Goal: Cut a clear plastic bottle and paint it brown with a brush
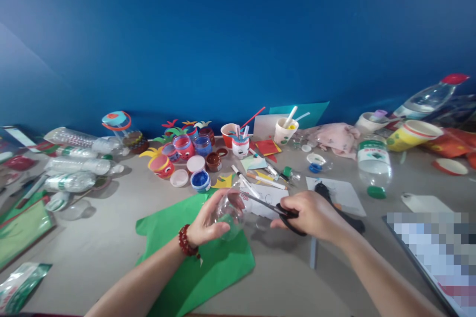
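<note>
My left hand [208, 220] is closed around a clear plastic bottle piece [232, 213], which has faint red print near its upper right side. In my right hand [308, 210] are black-handled scissors [273, 205], their blades pointing left at the rim of the bottle piece. Whether the blades are cutting into the plastic I cannot tell. Beneath my left hand lies a large green paper sheet [219, 272]. A white paper with drawn marks [266, 200] is just behind the scissors. A black glue gun [340, 208] rests on another white sheet beyond my right hand.
Several empty plastic bottles [78, 164] lie at the left. Open paint jars [201, 180] and decorated cups [160, 164] crowd the back middle. A green-capped bottle [375, 166] and a yellow paper cup [414, 134] are at the right. A blue wall [238, 34] rises behind.
</note>
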Available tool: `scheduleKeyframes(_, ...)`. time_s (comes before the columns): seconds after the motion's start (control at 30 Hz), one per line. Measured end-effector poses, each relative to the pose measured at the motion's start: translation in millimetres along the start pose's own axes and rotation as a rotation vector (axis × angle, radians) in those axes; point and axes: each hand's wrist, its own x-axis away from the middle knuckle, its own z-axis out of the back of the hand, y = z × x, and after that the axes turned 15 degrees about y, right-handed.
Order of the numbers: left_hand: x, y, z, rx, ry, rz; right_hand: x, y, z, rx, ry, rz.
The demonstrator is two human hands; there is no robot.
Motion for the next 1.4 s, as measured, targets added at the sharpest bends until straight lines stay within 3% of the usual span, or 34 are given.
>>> scheduleKeyframes(0.43,0.6,-4.0,-3.8,-0.062,-0.093,-0.091,-0.2,-4.5,5.2,0.001,-0.084,-0.005)
scheduleKeyframes(0.73,0.7,1.5,-5.4,0.095,-0.054,0.089,-0.1,1.4,3.2,-0.033,-0.040,0.062)
scheduleKeyframes(0.87,-1.2,6.3,-8.5,0.193,-0.056,0.147,-0.8,-2.1,2.2,-0.039,-0.069,0.016)
scheduleKeyframes(1.1,-1.0,9.1,-15.2,0.151,-0.124,0.157,0.0,-8.8,2.3,-0.043,-0.129,-0.020)
scheduleKeyframes(1.4,-0.3,10.5,-19.7,0.236,-0.099,0.309,-2.4,-4.7,3.2,-0.126,-0.158,-0.019)
